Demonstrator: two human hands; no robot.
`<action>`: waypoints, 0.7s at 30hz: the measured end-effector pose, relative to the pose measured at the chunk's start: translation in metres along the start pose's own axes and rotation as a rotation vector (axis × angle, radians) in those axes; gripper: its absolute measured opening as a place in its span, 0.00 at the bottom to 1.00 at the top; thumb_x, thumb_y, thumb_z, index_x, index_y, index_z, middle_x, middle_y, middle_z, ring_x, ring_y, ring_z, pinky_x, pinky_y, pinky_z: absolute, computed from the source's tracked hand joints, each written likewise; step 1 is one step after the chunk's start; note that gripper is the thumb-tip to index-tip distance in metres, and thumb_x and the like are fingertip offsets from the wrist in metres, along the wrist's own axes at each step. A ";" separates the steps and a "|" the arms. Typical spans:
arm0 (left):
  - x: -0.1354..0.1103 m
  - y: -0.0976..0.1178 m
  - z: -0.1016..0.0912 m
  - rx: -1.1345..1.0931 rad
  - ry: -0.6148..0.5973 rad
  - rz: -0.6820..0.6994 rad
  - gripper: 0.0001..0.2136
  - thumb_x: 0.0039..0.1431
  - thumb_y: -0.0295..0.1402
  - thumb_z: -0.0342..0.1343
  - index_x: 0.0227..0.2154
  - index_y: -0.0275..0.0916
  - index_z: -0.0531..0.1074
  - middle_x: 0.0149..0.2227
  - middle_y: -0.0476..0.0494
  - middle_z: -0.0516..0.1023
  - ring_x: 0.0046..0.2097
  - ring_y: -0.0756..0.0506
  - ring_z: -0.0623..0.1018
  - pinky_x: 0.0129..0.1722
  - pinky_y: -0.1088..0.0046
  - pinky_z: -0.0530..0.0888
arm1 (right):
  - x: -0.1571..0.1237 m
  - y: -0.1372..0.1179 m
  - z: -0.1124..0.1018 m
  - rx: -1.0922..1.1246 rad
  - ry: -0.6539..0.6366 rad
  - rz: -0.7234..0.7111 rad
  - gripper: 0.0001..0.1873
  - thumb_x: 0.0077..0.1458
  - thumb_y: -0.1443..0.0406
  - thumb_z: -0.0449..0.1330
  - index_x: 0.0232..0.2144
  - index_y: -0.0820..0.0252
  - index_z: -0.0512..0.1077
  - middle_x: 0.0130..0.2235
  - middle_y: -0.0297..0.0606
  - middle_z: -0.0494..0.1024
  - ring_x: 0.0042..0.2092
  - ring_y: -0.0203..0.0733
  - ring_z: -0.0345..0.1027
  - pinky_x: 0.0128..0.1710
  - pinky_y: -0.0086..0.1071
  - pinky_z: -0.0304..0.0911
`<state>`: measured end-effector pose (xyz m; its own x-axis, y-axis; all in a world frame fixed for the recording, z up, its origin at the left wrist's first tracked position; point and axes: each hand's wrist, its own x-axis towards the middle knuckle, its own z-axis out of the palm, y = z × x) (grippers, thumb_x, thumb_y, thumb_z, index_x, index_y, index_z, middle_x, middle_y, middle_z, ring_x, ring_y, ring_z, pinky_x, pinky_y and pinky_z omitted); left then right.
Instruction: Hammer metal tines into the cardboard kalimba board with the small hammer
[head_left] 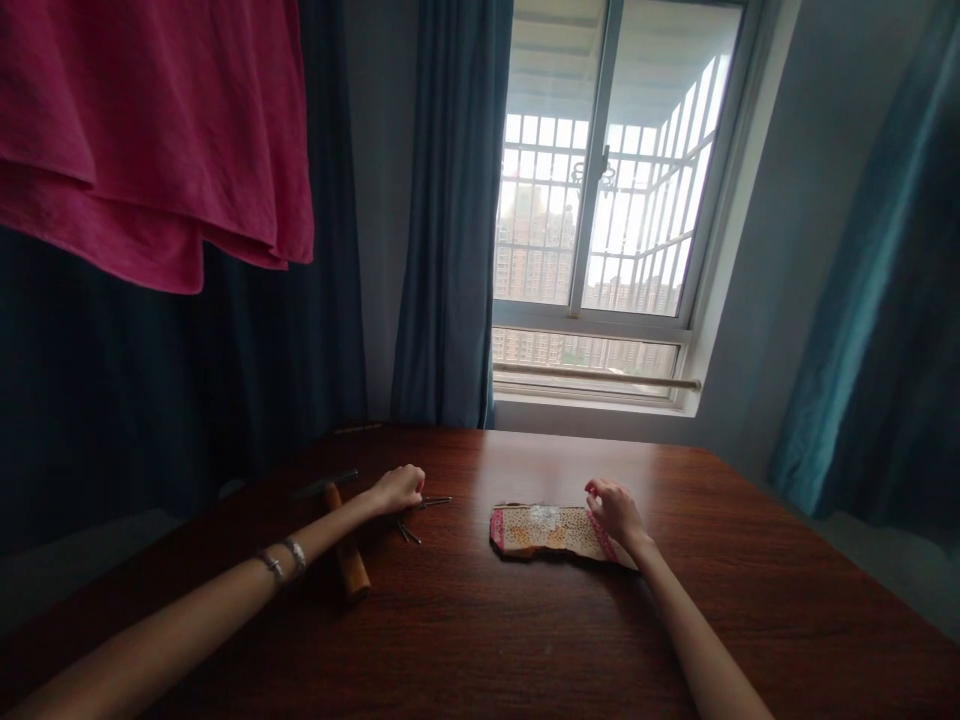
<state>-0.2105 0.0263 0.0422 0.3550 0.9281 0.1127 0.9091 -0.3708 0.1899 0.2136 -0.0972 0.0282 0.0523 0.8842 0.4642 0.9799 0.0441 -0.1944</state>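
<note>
My left hand (401, 489) is low over the table on the left, its fingers curled closed beside several thin metal nails (436, 500). Whatever its fingertips may hold is hidden. More nails (409, 533) lie loose just below it. Under my left forearm rests a hammer (352, 570) with a wooden handle, its dark metal head farther back. My right hand (616, 512) is over the right part of a flat, rough-edged board (544, 530) with a spotted, pink-banded surface. Its fingers are loosely bent and apart, with nothing visible in them.
The brown wooden table (480, 640) runs back to the wall below a barred window (600, 180). A pink cloth (157, 140) hangs at the upper left in front of dark blue curtains (454, 220). Another curtain (862, 280) hangs on the right.
</note>
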 end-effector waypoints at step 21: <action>0.019 0.184 0.087 -0.939 0.193 0.107 0.09 0.42 0.33 0.56 0.25 0.32 0.74 0.26 0.44 0.77 0.29 0.49 0.74 0.28 0.76 0.68 | -0.002 0.012 0.007 0.055 -0.012 0.036 0.12 0.52 0.68 0.49 0.35 0.56 0.71 0.36 0.36 0.76 0.41 0.38 0.66 0.42 0.28 0.53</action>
<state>-0.0174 -0.0208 -0.0056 0.3077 0.8971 0.3169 0.2997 -0.4075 0.8626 0.2235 -0.0951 0.0185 0.0850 0.8913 0.4455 0.9654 0.0370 -0.2581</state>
